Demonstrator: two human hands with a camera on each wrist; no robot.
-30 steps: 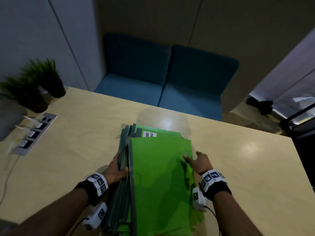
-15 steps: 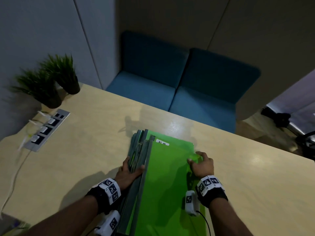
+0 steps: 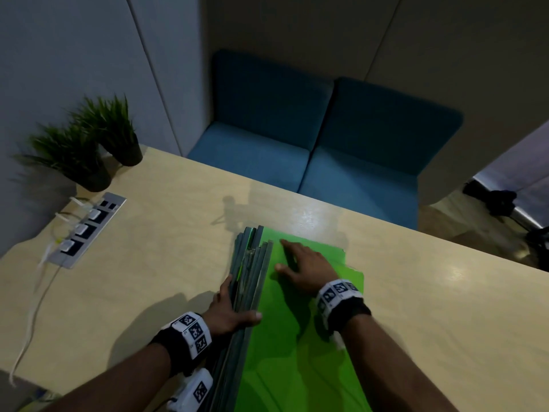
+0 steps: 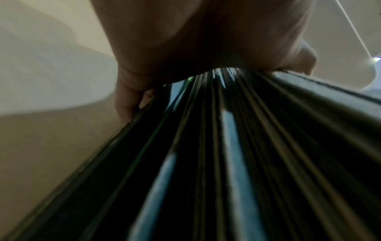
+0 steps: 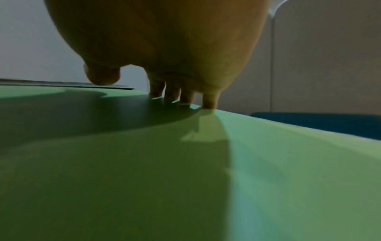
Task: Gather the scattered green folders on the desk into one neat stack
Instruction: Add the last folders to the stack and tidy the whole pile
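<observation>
A stack of green folders (image 3: 297,337) lies on the pale wooden desk (image 3: 445,307), its dark grey spines facing left. My left hand (image 3: 228,307) grips the spine side, thumb hooked over the top folder and fingers along the left edge. In the left wrist view the palm (image 4: 195,40) covers the spines (image 4: 226,163). My right hand (image 3: 303,269) lies flat on the top folder, fingers straight and pointing away from me. In the right wrist view its fingertips (image 5: 209,102) touch the green cover (image 5: 185,179). The folders' far corners are slightly fanned.
Two potted grass plants (image 3: 89,150) stand at the desk's far left corner. A built-in power strip (image 3: 86,230) with white plugs is near them, its cable (image 3: 32,307) trailing toward the near-left edge. A blue sofa (image 3: 312,150) sits beyond the far edge.
My right hand left the top folder's right edge and now lies flat on its cover, further left. The left hand stays on the spines. The stack has turned slightly.
</observation>
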